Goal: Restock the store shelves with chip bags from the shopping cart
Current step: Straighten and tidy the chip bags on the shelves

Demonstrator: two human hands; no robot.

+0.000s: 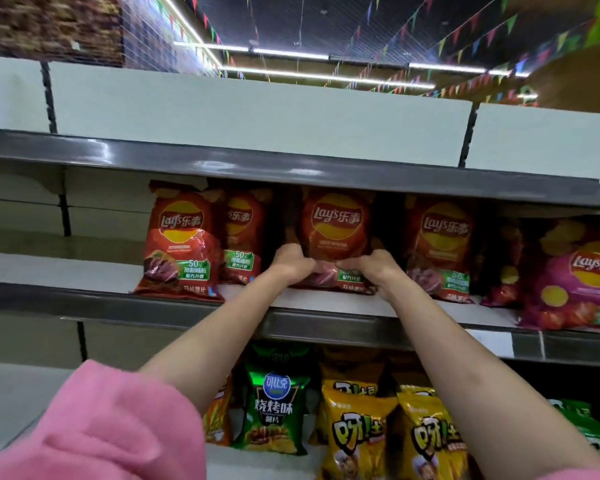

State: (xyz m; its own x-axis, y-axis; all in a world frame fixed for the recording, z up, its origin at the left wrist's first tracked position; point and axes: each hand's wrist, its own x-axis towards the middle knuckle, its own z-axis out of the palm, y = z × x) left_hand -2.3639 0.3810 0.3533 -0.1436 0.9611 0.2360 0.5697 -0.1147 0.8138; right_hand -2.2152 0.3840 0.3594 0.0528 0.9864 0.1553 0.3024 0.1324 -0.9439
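A red Lay's chip bag (336,230) stands upright on the middle shelf (326,303). My left hand (291,263) grips its lower left part, and my right hand (371,266) grips its lower right part, fingertips nearly meeting across the bag's front. More red Lay's bags stand beside it: one at the left (182,240), one behind that (243,233), and one at the right (440,247). The shopping cart is out of view.
A pink Lay's bag (575,278) stands at the shelf's right end. The lower shelf holds a green bag (274,407) and yellow bags (357,434). The top shelf (222,161) overhangs the red bags. The middle shelf's left part (49,268) is bare.
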